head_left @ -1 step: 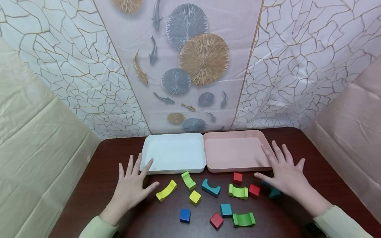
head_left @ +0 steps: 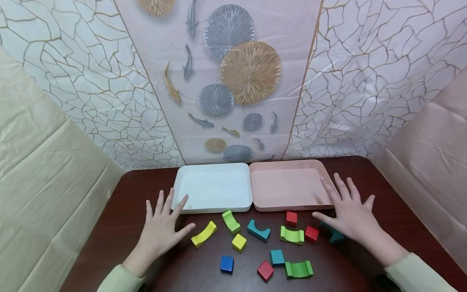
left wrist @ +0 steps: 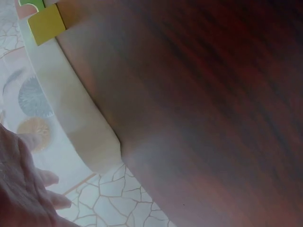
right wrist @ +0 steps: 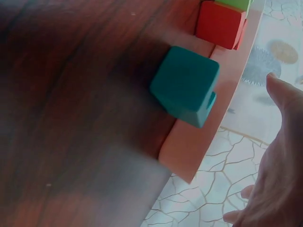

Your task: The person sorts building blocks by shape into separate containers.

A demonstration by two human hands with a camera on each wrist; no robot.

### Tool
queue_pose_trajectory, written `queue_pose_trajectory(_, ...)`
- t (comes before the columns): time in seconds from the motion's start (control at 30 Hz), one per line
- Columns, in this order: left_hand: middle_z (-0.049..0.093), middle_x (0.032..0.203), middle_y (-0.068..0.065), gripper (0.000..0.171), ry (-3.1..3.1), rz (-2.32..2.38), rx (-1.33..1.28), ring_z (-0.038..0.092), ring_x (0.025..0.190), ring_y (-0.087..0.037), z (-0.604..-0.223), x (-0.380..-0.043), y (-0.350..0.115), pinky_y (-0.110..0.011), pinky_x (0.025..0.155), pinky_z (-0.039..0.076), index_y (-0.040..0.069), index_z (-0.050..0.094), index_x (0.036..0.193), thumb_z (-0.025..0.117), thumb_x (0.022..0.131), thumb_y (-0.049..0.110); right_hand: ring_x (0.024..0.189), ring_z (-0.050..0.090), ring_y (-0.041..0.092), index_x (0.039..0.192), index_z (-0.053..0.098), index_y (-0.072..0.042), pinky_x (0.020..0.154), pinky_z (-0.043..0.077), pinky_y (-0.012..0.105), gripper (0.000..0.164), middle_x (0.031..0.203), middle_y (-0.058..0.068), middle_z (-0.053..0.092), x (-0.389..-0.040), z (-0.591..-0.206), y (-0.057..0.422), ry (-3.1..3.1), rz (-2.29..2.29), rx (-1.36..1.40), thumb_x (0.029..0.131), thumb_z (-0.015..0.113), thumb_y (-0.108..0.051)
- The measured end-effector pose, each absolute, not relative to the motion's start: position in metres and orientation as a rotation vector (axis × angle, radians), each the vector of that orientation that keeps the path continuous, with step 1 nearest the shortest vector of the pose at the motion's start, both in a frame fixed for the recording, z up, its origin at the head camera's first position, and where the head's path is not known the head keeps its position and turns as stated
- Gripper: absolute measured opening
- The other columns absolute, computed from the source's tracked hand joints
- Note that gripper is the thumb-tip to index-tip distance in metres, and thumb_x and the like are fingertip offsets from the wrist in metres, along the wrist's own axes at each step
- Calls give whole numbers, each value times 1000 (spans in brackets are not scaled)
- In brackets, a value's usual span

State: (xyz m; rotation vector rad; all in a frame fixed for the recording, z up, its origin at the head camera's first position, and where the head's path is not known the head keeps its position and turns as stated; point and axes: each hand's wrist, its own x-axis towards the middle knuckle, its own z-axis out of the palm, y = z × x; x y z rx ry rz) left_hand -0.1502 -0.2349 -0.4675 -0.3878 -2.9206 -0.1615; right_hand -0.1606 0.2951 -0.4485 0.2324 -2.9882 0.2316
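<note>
My left hand is spread with straight fingers at the white tray's near left corner, holding nothing. A yellow curved block lies just right of its thumb. My right hand, also spread and holding nothing, has fingertips over the right end of the pink tray. Partly hidden beneath it is a teal curved block, seen end-on in the right wrist view. Near the right thumb lie two red cubes and a light green curved block.
The white tray stands against the pink one at the table's far edge. Between the hands lie another light green curved block, a teal curved block, a yellow cube, a blue cube, a red cube, a teal cube and a green curved block.
</note>
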Motion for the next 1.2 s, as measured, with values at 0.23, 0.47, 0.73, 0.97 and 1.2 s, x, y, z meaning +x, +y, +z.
queue_pose_trajectory(0.23, 20, 176, -21, 86, -2934, -155, -391, 14, 162, -52, -463, -154, -235, -82, 122, 11, 28, 41, 165, 64, 94, 70, 154, 15, 59, 172, 1, -33, 96, 8, 101, 119, 173, 29, 14, -158, -454, 299, -2990, 229, 218, 86, 73, -72)
queue_pose_trajectory(0.47, 19, 177, -20, 86, -2935, -133, -387, 14, 162, -52, -461, -157, -236, -82, 122, 12, 28, 40, 165, 63, 94, 69, 155, 13, 59, 172, 0, -34, 96, 6, 101, 118, 174, 29, 12, -158, -452, 301, -2999, 235, 212, 87, 72, -73)
queue_pose_trajectory(0.73, 24, 175, -23, 85, -2894, -152, -384, 17, 161, -54, -461, -162, -239, -82, 121, 14, 24, 43, 164, 65, 94, 67, 156, 9, 59, 172, 8, -27, 96, 5, 101, 115, 174, 30, 7, -156, -449, 306, -3027, 203, 202, 87, 69, -76)
queue_pose_trajectory(0.97, 23, 175, -24, 88, -2894, -150, -370, 16, 161, -52, -458, -170, -244, -80, 123, 13, 24, 38, 166, 65, 94, 66, 156, 9, 59, 172, 14, -25, 96, 6, 101, 115, 173, 31, 9, -152, -443, 315, -2996, 197, 178, 85, 72, -75)
queue_pose_trajectory(1.2, 25, 174, -25, 87, -2866, -170, -363, 18, 160, -53, -453, -177, -249, -78, 123, 16, 20, 39, 166, 66, 94, 62, 156, 6, 61, 172, 7, -31, 93, 5, 102, 116, 174, 32, 6, -147, -437, 329, -2955, 202, 146, 86, 71, -75)
